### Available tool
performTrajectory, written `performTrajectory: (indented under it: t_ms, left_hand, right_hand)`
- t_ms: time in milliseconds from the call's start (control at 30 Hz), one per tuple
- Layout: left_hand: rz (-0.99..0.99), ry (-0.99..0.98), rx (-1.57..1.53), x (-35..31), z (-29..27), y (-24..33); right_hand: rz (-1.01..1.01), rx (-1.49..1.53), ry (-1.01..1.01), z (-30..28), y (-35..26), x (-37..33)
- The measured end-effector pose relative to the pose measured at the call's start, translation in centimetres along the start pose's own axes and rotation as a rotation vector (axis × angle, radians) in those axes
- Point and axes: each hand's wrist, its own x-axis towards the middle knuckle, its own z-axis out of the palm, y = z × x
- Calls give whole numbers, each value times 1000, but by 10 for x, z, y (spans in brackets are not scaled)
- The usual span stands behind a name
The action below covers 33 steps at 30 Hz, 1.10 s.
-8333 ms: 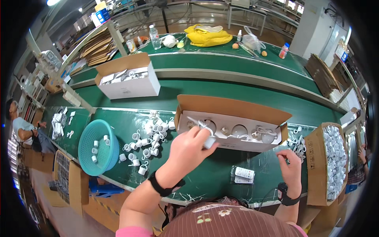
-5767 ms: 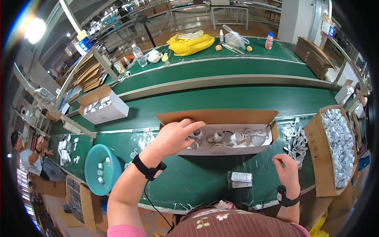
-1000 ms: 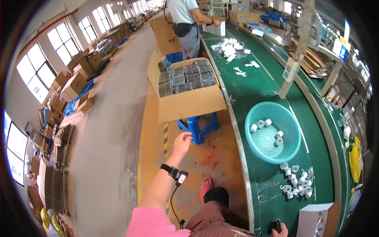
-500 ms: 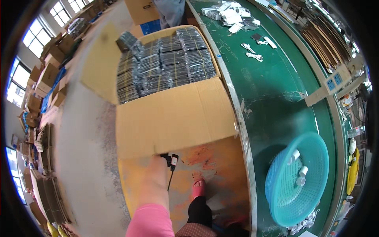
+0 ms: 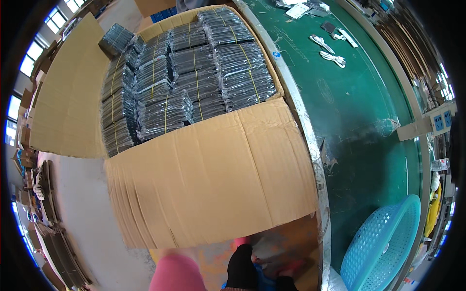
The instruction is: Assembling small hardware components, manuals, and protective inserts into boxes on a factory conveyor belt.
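Observation:
My left arm in its pink sleeve (image 5: 177, 274) reaches in from the lower edge. The hand is hidden under the near flap (image 5: 208, 179) of a large open cardboard box, so what its fingers hold cannot be seen. Inside the box are several rows of flat dark items in clear plastic, bundled with yellow bands (image 5: 194, 72). One similar bundle (image 5: 116, 39) rests tilted on top at the far left corner. The left flap (image 5: 70, 97) is folded outward. My right hand is out of view.
To the right runs a green worktable (image 5: 349, 121) with a metal edge, carrying white cables (image 5: 332, 59) and a blue plastic basket (image 5: 378, 247). A socket block (image 5: 439, 121) juts over its far side. Stacked cartons line the left wall. A person stands beyond the box.
My view has moved closer to the box, and the near flap covers more below it. My left forearm, and the black corded device seen beside it earlier, are now hidden.

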Motion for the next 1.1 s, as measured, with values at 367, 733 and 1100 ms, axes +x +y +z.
performTrajectory:
  t_ms: [367,733,1100]
  left_hand:
    - [104,-114,167,-12,21,-32]
    - [117,-269,438,-55,-23,-41]
    - [178,-420,671,-109,-72,-52]
  right_hand:
    - [31,-8,13,-19,1,-16]
    - [205,11,-15,-9,-51,-103]
    - [322,35,-34,14,-113,-177]
